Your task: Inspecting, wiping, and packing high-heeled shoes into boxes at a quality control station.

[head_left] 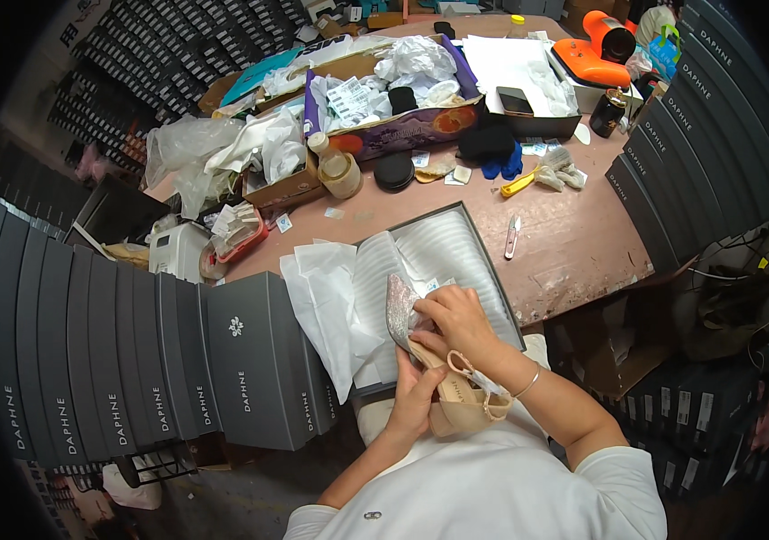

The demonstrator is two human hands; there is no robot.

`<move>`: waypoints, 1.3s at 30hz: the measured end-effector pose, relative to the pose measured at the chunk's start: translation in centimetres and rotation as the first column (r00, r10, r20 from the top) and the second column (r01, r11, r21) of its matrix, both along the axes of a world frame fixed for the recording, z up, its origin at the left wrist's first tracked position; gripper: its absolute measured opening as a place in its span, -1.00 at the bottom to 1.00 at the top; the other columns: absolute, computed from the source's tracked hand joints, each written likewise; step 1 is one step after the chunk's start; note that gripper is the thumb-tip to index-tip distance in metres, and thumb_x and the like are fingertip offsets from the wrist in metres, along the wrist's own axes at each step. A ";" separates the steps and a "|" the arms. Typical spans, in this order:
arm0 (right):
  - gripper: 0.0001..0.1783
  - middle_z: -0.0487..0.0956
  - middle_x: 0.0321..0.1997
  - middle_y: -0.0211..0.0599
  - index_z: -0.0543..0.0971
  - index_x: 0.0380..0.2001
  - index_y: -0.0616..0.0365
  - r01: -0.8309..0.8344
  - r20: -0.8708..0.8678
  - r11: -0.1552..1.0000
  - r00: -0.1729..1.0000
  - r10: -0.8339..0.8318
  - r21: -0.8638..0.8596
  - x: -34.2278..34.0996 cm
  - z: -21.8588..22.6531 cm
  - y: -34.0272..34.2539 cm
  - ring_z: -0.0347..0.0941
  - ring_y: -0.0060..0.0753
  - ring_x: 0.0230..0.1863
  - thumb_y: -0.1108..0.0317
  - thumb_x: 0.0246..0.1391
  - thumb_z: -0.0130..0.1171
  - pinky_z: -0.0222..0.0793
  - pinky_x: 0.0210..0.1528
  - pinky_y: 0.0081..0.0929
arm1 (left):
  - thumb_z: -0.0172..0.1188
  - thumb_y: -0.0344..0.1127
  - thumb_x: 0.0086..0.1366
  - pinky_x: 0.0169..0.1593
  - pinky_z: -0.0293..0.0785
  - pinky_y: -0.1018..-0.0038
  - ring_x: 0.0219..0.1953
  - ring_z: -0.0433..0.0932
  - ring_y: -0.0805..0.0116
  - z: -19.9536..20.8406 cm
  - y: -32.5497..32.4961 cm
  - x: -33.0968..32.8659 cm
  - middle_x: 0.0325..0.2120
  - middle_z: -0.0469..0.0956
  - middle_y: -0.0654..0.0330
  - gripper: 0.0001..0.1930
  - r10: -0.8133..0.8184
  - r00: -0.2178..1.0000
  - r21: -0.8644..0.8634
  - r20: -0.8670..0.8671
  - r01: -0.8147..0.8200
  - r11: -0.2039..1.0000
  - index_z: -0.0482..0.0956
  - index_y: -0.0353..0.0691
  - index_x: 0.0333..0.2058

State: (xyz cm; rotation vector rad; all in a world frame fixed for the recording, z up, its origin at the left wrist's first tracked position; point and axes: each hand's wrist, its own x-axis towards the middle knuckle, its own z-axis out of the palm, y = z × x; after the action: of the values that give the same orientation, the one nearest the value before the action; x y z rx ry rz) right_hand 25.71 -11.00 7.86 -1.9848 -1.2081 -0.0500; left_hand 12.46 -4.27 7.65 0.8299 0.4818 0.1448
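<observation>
A pointed shoe (400, 310) with a silver glitter toe, a beige heel part and an ankle strap is held tilted above my lap. My left hand (413, 400) wraps round its middle from below. My right hand (458, 317) closes over the toe opening, with its fingertips partly inside; some pale crumpled material shows there. Behind the shoe lies an open dark grey shoebox (483, 229) lined with white foam wrap (382, 261). White tissue paper (330, 310) hangs over the box's left side.
Stacked grey shoeboxes (254, 360) stand at left, and more boxes (681, 171) at right. On the table are small snips (512, 238), a yellow-handled brush (519, 185), a glue jar (339, 171), a purple carton (407, 132) of paper and an orange device (591, 61).
</observation>
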 end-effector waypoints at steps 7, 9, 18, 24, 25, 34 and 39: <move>-0.78 0.48 -0.42 -0.23 0.52 -0.45 0.18 -0.094 -0.328 0.994 0.942 0.070 -0.059 1.0 0.1 -1.5 0.42 -0.17 -0.24 0.35 -0.19 0.32 0.28 -0.10 -0.28 | 0.05 -0.47 0.13 0.08 0.50 0.29 0.02 0.47 0.21 -1.4 2.8 0.0 0.09 0.30 0.01 -0.24 -0.011 0.996 -0.065 -0.092 0.005 0.998 -0.05 -0.09 0.31; -0.81 0.47 -0.45 -0.23 0.52 -0.49 0.18 0.005 -0.329 0.999 0.944 -0.018 -0.038 2.1 0.1 -2.6 0.43 -0.17 -0.26 0.35 -0.18 0.30 0.29 -0.12 -0.28 | 0.05 -0.46 0.12 0.01 0.57 0.27 -0.07 0.54 0.18 -2.5 5.4 -0.5 0.07 0.35 -0.05 -0.27 -0.021 0.999 -0.194 -0.034 0.014 0.981 0.01 -0.14 0.29; -0.93 0.47 -0.49 -0.42 0.57 -0.48 0.04 -0.138 0.218 0.990 0.967 0.130 0.024 1.4 -0.2 1.9 0.47 -0.38 -0.38 0.35 -0.12 0.21 0.21 -0.33 -0.37 | 0.12 -0.46 0.13 0.03 0.53 0.33 0.02 0.50 0.22 -1.0 5.5 -1.0 0.09 0.33 0.02 -0.19 -0.019 0.999 -0.090 -0.042 0.015 0.996 -0.06 -0.03 0.33; -0.87 0.48 -0.43 -0.38 0.55 -0.46 0.07 -0.279 0.258 0.896 0.890 0.376 -0.345 0.3 -2.7 3.3 0.51 -0.36 -0.44 0.29 -0.11 0.16 0.36 -0.39 -0.33 | 0.15 -0.51 0.08 0.07 0.49 0.30 0.04 0.47 0.25 -1.9 4.0 -1.7 0.08 0.32 0.11 -0.09 -0.009 0.999 0.039 -0.046 0.011 0.999 -0.13 0.04 0.35; -0.88 0.47 -0.44 -0.37 0.54 -0.48 0.08 -0.273 0.279 0.915 0.892 0.357 -0.298 0.5 -2.8 3.4 0.51 -0.36 -0.47 0.31 -0.13 0.17 0.40 -0.44 -0.36 | 0.15 -0.50 0.08 0.07 0.49 0.29 0.03 0.47 0.25 -1.4 4.3 -1.7 0.08 0.32 0.11 -0.09 -0.024 0.998 -0.017 -0.057 0.023 1.000 -0.12 0.04 0.35; -0.74 0.46 -0.40 -0.33 0.53 -0.37 0.07 0.185 0.322 0.941 0.942 -0.089 -0.283 4.1 -0.7 -2.0 0.47 -0.29 -0.33 0.32 -0.21 0.30 0.30 -0.29 -0.36 | 0.08 -0.46 0.11 -0.09 0.62 0.11 -0.09 0.54 0.07 -1.4 7.8 -1.0 0.00 0.32 -0.02 -0.21 -0.029 0.999 -0.137 -0.026 0.026 0.990 -0.07 -0.01 0.30; -0.74 0.46 -0.40 -0.39 0.53 -0.36 0.02 -0.074 0.276 0.997 0.959 0.069 0.005 2.5 0.2 2.9 0.42 -0.34 -0.34 0.29 -0.19 0.32 0.25 -0.30 -0.37 | 0.07 -0.44 0.16 -0.07 0.61 0.16 -0.09 0.56 0.07 -0.7 5.8 -0.2 -0.01 0.35 -0.06 -0.21 -0.102 0.995 -0.115 0.020 0.104 0.988 -0.12 0.02 0.31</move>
State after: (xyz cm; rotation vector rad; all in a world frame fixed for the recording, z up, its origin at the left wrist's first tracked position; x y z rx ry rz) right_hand 28.17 -8.12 8.04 -1.9650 -1.4507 -0.3077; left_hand 12.22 1.51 6.98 0.7373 0.4294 0.0268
